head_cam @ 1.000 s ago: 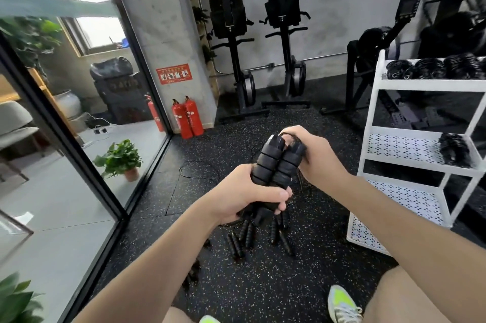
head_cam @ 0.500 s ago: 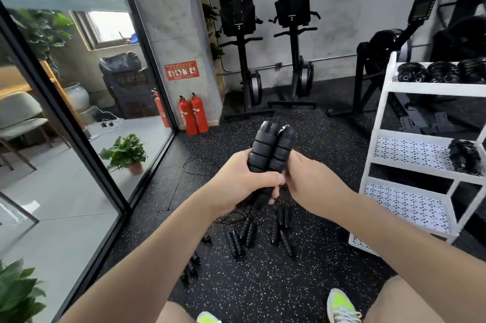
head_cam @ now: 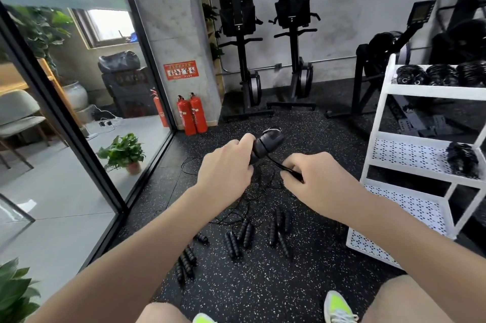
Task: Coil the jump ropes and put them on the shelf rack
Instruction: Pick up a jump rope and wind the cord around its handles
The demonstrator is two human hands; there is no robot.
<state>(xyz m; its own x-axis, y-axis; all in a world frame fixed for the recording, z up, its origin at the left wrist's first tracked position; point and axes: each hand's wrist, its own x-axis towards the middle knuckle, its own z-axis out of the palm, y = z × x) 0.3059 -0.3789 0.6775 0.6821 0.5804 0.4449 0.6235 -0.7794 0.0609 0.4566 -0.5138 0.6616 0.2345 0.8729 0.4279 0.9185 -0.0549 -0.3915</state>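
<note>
The right hand (head_cam: 319, 183) has left the jump rope handles (head_cam: 265, 145) and now pinches the cord (head_cam: 277, 165) beside them. The left hand (head_cam: 226, 172) fingers stay clamped on the handles above the floor (head_cam: 263, 283).

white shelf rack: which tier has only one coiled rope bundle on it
The middle perforated tier of the white metal shelf rack: one black coiled jump rope bundle lies there. The top tier carries several bundles.

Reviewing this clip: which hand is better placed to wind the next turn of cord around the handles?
The right hand. It already pinches the loose cord running off the handles and is free to circle them. The left hand grips the handles, so it likely serves best as the anchor.
</note>
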